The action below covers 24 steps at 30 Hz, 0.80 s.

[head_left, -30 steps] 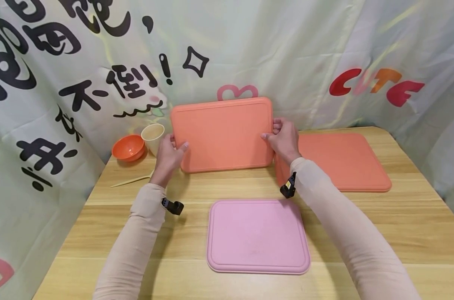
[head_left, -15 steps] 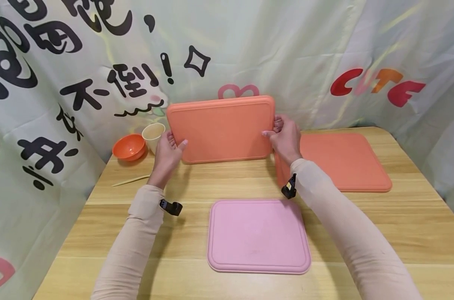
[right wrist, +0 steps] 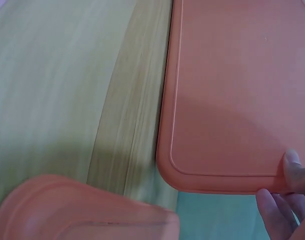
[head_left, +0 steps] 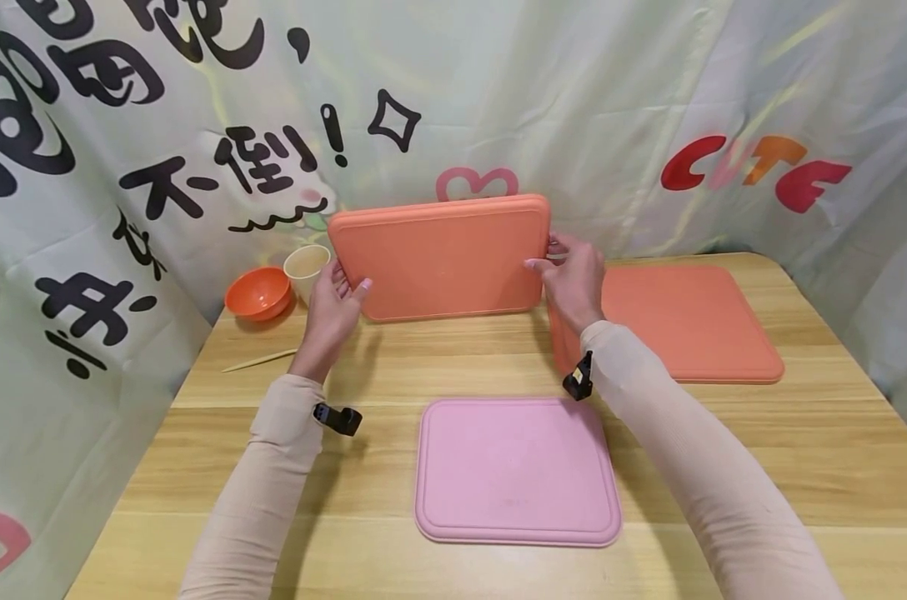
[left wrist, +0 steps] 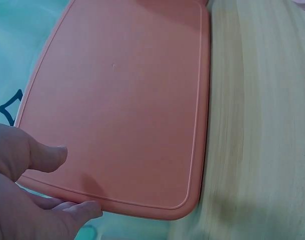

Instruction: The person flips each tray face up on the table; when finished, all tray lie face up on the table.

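Note:
My two hands hold up a flat orange rectangular tray with rounded corners, its broad face towards me and tilted. My left hand grips the left short side, with the thumb on the front face and the fingers at the edge. At the opposite short side, my right hand pinches the rim in the same manner. In the left wrist view the tray's face is smooth, with a thin raised line near the rim. Whether its lower edge touches the table, I cannot tell.
A second orange tray lies at the right, partly behind my right hand. Near the front is a pink tray. An orange bowl, a cream cup and a thin yellowish utensil are at the left. A printed curtain hangs behind.
The held tray has tilted, its lower edge shifting up and back so that its face looks shorter. Its upper left corner and my left hand have moved slightly left.

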### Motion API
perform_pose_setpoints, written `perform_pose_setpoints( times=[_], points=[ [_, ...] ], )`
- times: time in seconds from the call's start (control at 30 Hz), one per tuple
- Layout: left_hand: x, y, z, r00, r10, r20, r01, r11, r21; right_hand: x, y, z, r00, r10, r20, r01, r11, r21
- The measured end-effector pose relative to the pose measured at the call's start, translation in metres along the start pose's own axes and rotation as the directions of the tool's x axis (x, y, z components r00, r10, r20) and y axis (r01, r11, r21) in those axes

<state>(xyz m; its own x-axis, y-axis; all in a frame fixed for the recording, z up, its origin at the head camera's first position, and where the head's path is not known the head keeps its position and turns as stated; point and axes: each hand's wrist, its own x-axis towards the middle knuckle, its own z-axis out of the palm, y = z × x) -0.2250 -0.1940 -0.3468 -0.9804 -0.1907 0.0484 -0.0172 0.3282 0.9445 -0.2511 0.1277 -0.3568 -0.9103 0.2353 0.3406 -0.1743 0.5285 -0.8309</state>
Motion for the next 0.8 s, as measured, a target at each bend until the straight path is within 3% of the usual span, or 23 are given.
perform_pose_setpoints(
  times=[0.53, 0.8],
  points=[
    [-0.008, -0.007, -0.003, 0.999, 0.032, 0.017, -0.031, 0.998, -0.063, -0.013, 0.010, 0.004, 0.996, -0.091, -0.025, 0.092, 0.993, 0.070],
    [-0.009, -0.013, -0.004, 0.998, 0.059, 0.038, -0.055, 0.994, -0.093, -0.018, 0.018, 0.008, 0.992, -0.118, -0.035, 0.119, 0.992, 0.043]
  ],
)
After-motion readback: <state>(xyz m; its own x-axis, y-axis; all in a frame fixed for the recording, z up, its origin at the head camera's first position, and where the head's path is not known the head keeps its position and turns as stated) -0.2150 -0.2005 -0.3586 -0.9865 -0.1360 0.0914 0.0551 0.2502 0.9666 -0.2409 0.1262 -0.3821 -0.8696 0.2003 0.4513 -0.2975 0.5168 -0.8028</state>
